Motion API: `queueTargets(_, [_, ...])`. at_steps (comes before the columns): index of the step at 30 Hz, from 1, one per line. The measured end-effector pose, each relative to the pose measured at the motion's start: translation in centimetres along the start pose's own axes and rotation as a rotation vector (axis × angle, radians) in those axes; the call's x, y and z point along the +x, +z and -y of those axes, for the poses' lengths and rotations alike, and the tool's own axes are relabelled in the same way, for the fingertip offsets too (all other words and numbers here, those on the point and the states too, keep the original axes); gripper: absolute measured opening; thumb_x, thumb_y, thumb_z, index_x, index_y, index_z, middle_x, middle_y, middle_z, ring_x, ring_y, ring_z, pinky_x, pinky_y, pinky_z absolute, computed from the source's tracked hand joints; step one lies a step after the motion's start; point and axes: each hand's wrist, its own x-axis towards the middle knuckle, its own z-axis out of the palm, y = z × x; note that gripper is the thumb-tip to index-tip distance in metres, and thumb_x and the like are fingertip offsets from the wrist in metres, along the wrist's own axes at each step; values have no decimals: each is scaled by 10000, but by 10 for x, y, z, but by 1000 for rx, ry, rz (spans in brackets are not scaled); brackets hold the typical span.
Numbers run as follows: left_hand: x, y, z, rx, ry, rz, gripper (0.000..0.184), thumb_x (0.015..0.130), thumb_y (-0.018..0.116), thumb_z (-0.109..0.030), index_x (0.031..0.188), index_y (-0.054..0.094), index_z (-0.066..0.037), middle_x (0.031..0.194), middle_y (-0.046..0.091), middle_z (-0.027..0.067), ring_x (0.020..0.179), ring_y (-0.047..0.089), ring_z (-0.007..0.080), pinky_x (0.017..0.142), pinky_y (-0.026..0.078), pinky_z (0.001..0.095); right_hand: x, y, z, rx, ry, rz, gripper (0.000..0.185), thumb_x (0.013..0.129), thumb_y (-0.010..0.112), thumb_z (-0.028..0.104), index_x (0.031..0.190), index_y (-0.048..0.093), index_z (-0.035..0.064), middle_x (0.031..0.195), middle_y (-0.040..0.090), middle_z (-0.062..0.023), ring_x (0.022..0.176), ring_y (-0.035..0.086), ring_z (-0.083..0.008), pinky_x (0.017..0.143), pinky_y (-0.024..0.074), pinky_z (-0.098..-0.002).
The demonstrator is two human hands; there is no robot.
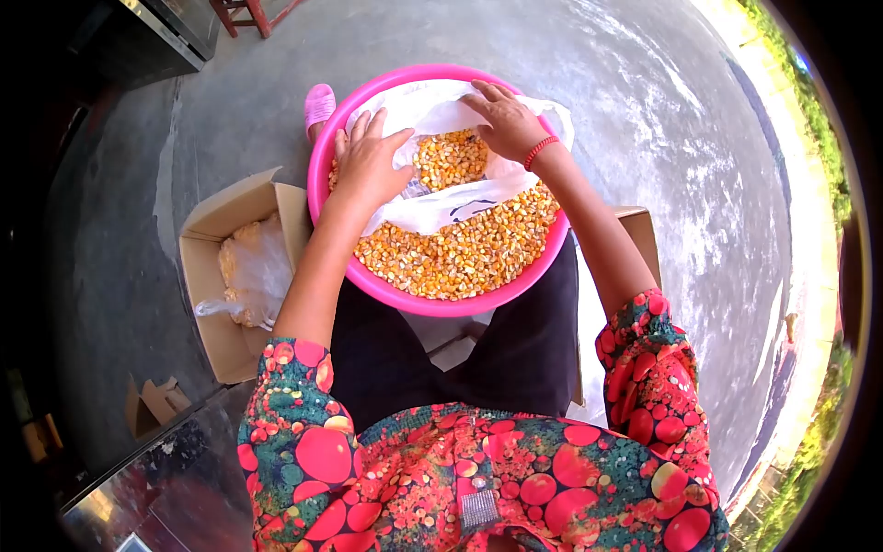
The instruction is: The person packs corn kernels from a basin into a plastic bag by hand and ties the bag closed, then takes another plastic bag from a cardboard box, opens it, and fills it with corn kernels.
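A pink basin (440, 307) rests on my lap, holding loose yellow corn kernels (469, 253). Inside it lies a white plastic bag (428, 101) with its mouth spread wide and more kernels in it. My left hand (372, 164) is over the bag's left side, fingers apart, thumb toward the opening. On the far right part of the bag's rim, my right hand (506, 121) lies with fingers stretched out over the plastic. Neither hand visibly grips anything. A small greyish printed piece (416, 189) shows at the bag's opening near my left hand, partly covered.
At my left stands an open cardboard box (204, 267) with a clear plastic bag (259, 271) of orange-yellow contents. Another box (639, 235) is partly hidden at my right. A pink slipper (319, 103) shows beyond the basin. A red stool (248, 14) stands on the concrete floor (662, 138).
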Motion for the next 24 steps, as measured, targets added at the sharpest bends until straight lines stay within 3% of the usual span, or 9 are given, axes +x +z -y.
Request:
queueTargets(5, [-12, -22, -18, -25, 72, -137, 490, 725, 704, -275, 1205, 623, -227, 1425, 393, 121, 1359, 280, 309, 1101, 155, 548, -27, -58, 27, -17, -67, -23, 408, 784, 621, 90, 1187, 584, 150, 1378, 431, -112, 1233, 447, -308, 999, 425, -394])
queueTargets(6, [-17, -30, -22, -53, 128, -192, 445, 746, 684, -258, 1184, 631, -194, 1379, 441, 117, 1333, 322, 298, 1094, 164, 551, -33, -56, 27, -1, -163, -262, 307, 785, 618, 63, 1090, 614, 98, 1238, 541, -127, 1123, 534, -302, 922, 468, -392])
queueTargets(7, [-23, -35, -27, -81, 184, -244, 403, 768, 665, -242, 1162, 638, -162, 1333, 490, 114, 1307, 365, 286, 1087, 173, 553, -40, -60, 31, -3, -166, -265, 307, 785, 618, 63, 1090, 614, 98, 1238, 541, -127, 1123, 534, -302, 922, 468, -392])
queueTargets(11, [-67, -39, -53, -148, 247, -250, 310, 803, 615, -169, 1096, 639, -70, 1193, 588, 85, 1229, 460, 246, 1076, 178, 556, -88, -70, 72, 575, -369, -134, 97, 761, 628, 64, 858, 639, 56, 810, 611, -122, 785, 604, -318, 713, 493, -391])
queueTargets(15, [-97, -9, -57, -150, 217, -195, 272, 821, 567, -78, 1079, 655, -76, 1154, 611, 71, 1186, 493, 251, 1080, 188, 523, -114, -12, 88, 547, -547, 60, 103, 748, 657, 95, 844, 642, 60, 791, 611, -110, 780, 612, -301, 710, 496, -378])
queueTargets(19, [-112, 16, -52, -195, 192, -337, 203, 799, 565, -51, 962, 685, -66, 1108, 618, 71, 1161, 504, 241, 1068, 189, 564, -121, 28, 87, 329, -636, -31, 205, 755, 663, 194, 937, 638, 103, 1006, 598, -66, 1024, 553, -260, 882, 432, -406])
queueTargets(20, [-115, 19, -49, -183, 187, -302, 235, 802, 560, -48, 1010, 667, -69, 1129, 608, 72, 1158, 505, 239, 1067, 200, 553, -123, 30, 88, 319, -609, 7, 246, 765, 652, 224, 987, 629, 120, 1065, 573, -51, 1088, 513, -250, 921, 395, -421])
queueTargets(22, [-119, 25, -46, -171, 180, -272, 272, 804, 555, -46, 1058, 650, -72, 1151, 599, 72, 1156, 506, 237, 1066, 211, 543, -125, 30, 87, 307, -579, 29, 237, 772, 647, 231, 983, 626, 124, 1050, 576, -53, 1068, 523, -251, 913, 401, -416])
queueTargets(24, [-120, 26, -49, -240, 97, -296, 416, 803, 563, -62, 1218, 557, -84, 1204, 570, 75, 1172, 492, 232, 1063, 232, 516, -126, 29, 85, 302, -546, 56, 229, 779, 642, 238, 978, 623, 128, 1036, 579, -55, 1049, 533, -251, 904, 407, -412])
